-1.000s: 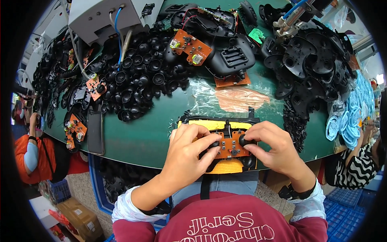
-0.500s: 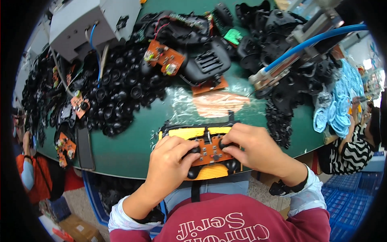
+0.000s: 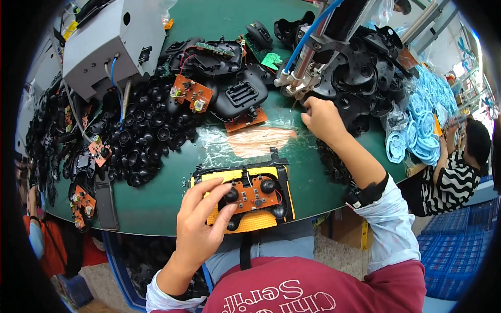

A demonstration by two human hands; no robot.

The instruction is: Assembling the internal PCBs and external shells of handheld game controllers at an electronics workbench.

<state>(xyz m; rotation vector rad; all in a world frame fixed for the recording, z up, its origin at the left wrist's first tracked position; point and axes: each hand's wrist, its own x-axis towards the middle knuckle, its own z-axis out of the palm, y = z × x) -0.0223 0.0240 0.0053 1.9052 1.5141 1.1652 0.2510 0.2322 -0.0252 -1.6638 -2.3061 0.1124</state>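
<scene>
1. Left hand (image 3: 201,216) is half open around a black cap (image 3: 230,195); touching, I can't tell.
2. Orange board (image 3: 249,195) sits in the yellow holder (image 3: 258,221); capping looks done, and next seems to need it steady.
3. Right hand (image 3: 323,121) curls near the metal tool (image 3: 301,83); holding anything, I can't tell.

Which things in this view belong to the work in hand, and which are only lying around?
Belong, it seems:
- orange circuit board, left hand at its left side
- black caps on it
- yellow fixture beneath
- metal tool, right hand near it

Probably lying around:
- dark phone-like slab
- light-blue coils
- small green piece
</scene>
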